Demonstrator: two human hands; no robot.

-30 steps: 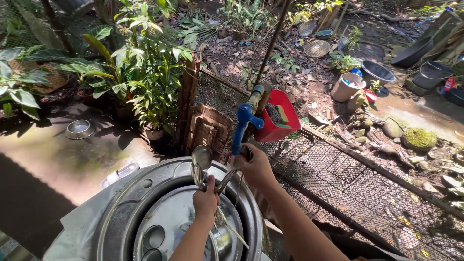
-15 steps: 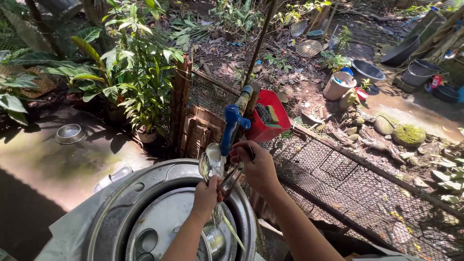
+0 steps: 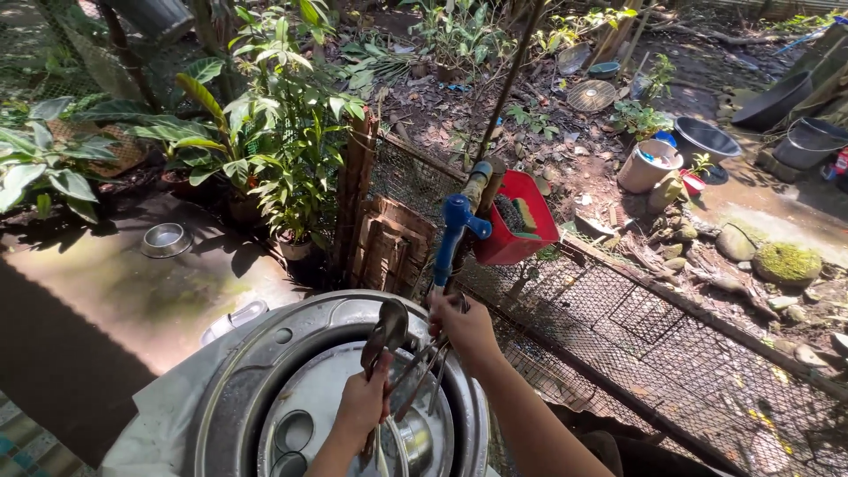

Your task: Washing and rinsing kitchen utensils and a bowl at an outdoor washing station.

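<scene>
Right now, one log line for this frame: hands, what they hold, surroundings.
left hand: grips spoons | right hand: grips utensil handles | below: metal basin | behind: blue tap, red container

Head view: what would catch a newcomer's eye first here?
Probably the bright blue tap at centre, with a red container hung on the wire fence just right of it. Directly below, the left hand and right hand hold a bunch of metal spoons over a big round metal basin. Leafy green plants fill the upper left.
</scene>
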